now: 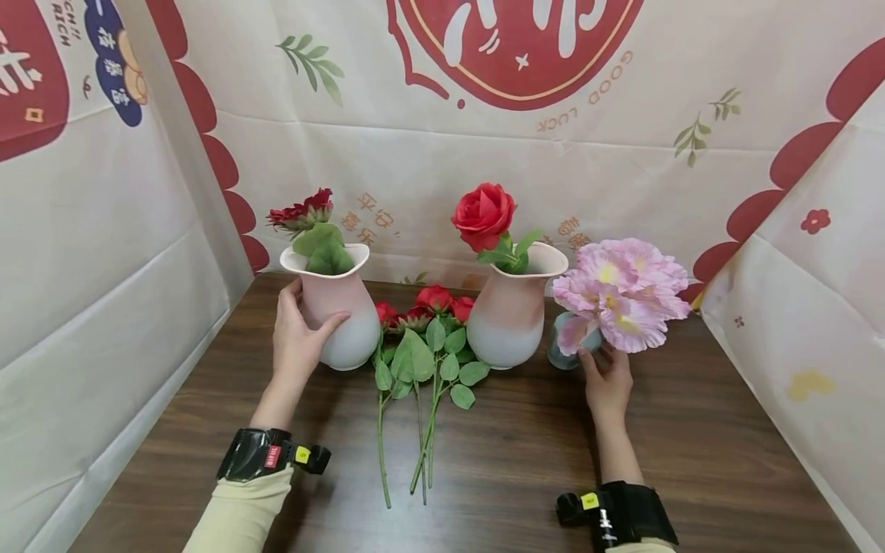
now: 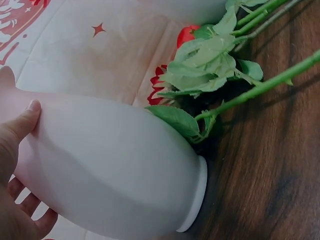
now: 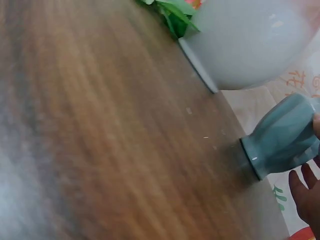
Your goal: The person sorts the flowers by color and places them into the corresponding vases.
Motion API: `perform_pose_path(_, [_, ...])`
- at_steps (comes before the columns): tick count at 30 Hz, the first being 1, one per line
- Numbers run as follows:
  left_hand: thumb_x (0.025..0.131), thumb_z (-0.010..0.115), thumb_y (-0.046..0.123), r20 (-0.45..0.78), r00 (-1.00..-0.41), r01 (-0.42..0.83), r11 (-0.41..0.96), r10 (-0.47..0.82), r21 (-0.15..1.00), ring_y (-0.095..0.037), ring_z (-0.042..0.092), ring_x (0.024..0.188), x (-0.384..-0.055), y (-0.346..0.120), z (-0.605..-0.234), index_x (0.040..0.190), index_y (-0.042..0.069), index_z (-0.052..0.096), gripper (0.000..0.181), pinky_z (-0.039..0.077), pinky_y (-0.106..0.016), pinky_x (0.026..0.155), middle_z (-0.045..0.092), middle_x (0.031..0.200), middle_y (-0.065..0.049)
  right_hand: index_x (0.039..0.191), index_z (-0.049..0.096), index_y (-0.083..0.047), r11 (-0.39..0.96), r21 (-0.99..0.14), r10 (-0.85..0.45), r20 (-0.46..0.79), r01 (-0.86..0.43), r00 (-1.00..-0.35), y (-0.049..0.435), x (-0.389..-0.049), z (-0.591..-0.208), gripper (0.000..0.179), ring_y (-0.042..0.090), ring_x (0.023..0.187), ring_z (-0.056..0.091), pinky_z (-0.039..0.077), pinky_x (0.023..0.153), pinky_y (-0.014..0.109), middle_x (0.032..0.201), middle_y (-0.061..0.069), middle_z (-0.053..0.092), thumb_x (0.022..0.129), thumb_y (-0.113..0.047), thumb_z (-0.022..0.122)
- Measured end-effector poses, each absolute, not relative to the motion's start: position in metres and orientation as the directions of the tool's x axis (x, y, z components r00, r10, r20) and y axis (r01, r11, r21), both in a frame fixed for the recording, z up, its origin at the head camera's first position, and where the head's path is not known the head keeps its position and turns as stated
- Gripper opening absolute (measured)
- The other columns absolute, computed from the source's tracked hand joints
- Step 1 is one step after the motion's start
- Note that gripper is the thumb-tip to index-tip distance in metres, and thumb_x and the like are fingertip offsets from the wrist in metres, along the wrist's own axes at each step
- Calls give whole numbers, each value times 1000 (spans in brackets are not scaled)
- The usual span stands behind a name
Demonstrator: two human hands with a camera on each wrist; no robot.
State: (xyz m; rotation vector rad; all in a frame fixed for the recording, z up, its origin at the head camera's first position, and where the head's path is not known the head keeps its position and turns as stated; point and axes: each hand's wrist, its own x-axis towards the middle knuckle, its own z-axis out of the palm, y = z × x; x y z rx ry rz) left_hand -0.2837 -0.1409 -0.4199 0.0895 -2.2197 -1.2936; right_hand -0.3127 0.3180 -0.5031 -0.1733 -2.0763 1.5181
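My left hand [image 1: 296,338] wraps the left pink vase [image 1: 339,315]; my right hand [image 1: 608,380] grips the small blue-grey vase [image 3: 282,137] of top-heavy pink flowers [image 1: 622,292], standing beside the right pink vase [image 1: 512,315]. A nudge may tip it.

backdrop cloth [image 1: 442,177]: "GOOD LUCK" under red emblem | top-left corner: "RICH"
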Motion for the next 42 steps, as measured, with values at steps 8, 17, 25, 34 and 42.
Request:
perform_pose_path(8, [81,84,30,413,-854,182,561,-317,808,-33,43,138,-285,-138,-418,147,5,33,88,37,-53,114,42,147,-19,127,54,7,478,-864,483,410,-160,-773,322,-297,-498,46,24,105,63,51,88,12,123,19,60,90,-15,74])
perform_pose_path(17, [81,84,30,414,-852,177,568,-320,803,-34,43,138,-286,-140,-416,146,4,33,87,37,-54,114,42,146,-20,105,69,-6,642,-766,329,315,-34,-890,303,-264,-482,27,-14,69,51,43,62,10,93,13,73,93,-30,72])
perform_pose_path(25, [81,84,29,412,-852,179,561,-322,808,-33,43,138,-285,-140,-416,147,5,32,88,36,-53,114,42,147,-19,105,70,-6,556,-822,-41,123,-125,-992,242,-252,-452,25,14,76,70,58,69,23,93,12,74,95,-29,69])
perform_pose_path(34, [81,84,30,408,-853,176,555,-326,813,-33,42,139,-284,-141,-418,147,5,33,88,36,-53,115,41,147,-18,105,71,-6,450,-879,-161,91,-155,-983,174,-258,-444,18,32,82,72,59,69,32,94,14,74,93,-20,71])
perform_pose_path(42, [80,84,30,411,-850,184,546,-330,818,-32,42,139,-282,-140,-417,147,5,33,87,36,-52,115,41,148,-18,103,72,-5,425,-897,-241,17,-121,-970,130,-263,-457,18,33,81,73,62,73,40,91,12,73,94,-20,70])
